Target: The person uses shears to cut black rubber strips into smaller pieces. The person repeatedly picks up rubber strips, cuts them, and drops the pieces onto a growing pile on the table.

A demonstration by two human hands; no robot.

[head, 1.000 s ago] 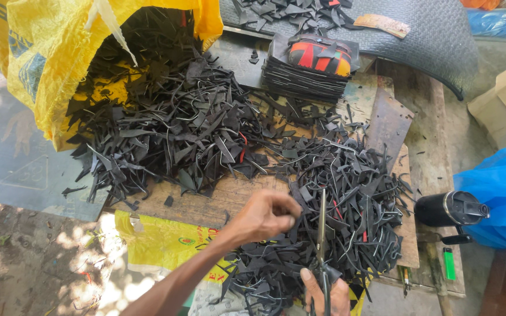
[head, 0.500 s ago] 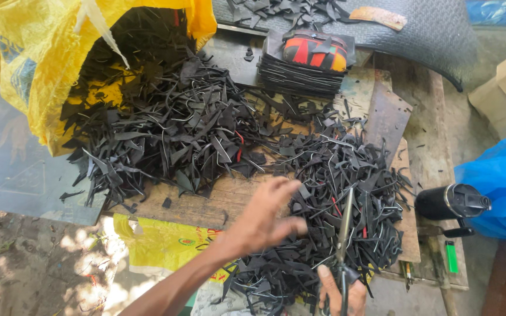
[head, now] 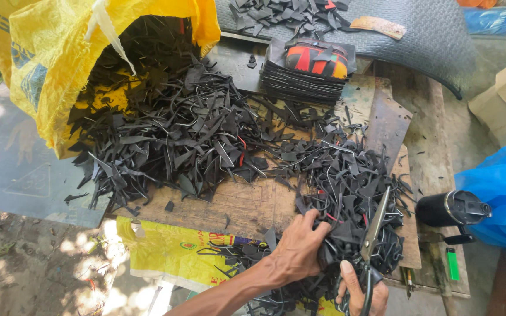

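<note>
A yellow sack (head: 42,64) lies tipped on its side at the far left, spilling the bigger heap of black scraps (head: 165,140) across a worn wooden board (head: 235,205). Nearer the person is a second scrap pile (head: 346,187), and that is where both hands are at work.

The left hand (head: 297,251) is curled down into the near edge of the pile, fingers closed around a clump of strips. The right hand (head: 361,289) sits at the bottom edge, wrapped through the handles of the scissors (head: 373,234), blades pointing up and away and nearly closed.

To my eye these scraps are light, thin and bendy, like rubber or leather offcuts, and tangled, so one strip would drag others along; pinching a single piece at its wider end looks surest.

Beyond, a neat stack of cut pieces (head: 308,73) rests against a grey mat (head: 434,41). At the right stand a black flask (head: 449,208) and a small green lighter (head: 452,263), beside blue plastic (head: 505,193). Bare earth shows below, in sunlight.
</note>
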